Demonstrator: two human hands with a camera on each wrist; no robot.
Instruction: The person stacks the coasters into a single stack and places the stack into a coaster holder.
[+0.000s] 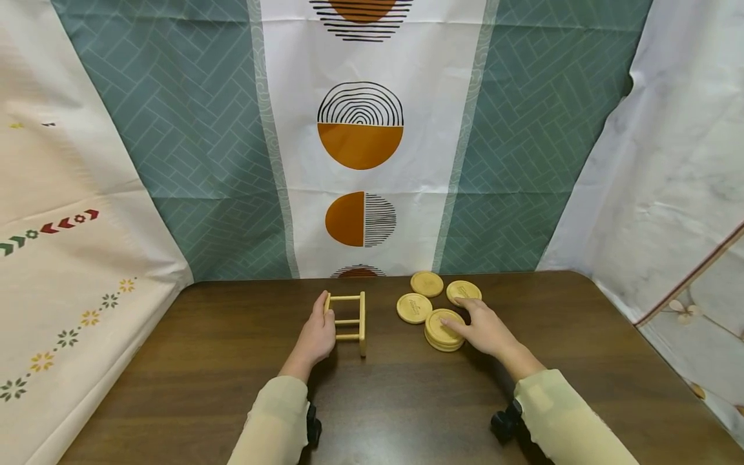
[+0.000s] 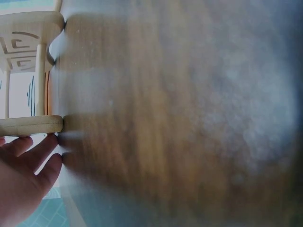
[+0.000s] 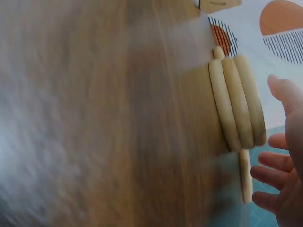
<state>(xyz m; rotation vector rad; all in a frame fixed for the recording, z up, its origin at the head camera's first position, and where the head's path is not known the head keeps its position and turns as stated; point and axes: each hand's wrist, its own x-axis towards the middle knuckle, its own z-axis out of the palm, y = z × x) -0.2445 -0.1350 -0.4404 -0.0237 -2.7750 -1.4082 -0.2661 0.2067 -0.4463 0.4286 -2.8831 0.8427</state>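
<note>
A light wooden coaster holder (image 1: 363, 323), two carved end panels joined by thin rods, stands left of the table's middle. My left hand (image 1: 318, 332) touches its left panel; in the left wrist view the fingers (image 2: 40, 153) lie extended against that panel's outer face. To the right is a stack of three round wooden coasters (image 3: 239, 101). Over it my right hand (image 1: 485, 328) hovers, thumb above the top coaster and fingers spread toward the far side. In the right wrist view that hand is apart from the stack.
Three loose coasters lie flat behind the stack: one coaster (image 1: 414, 309) to its left, another coaster (image 1: 427, 284) farther back, a third coaster (image 1: 464, 292) by the right fingers. The brown table (image 1: 401, 400) ends at a patterned cloth backdrop (image 1: 372, 219).
</note>
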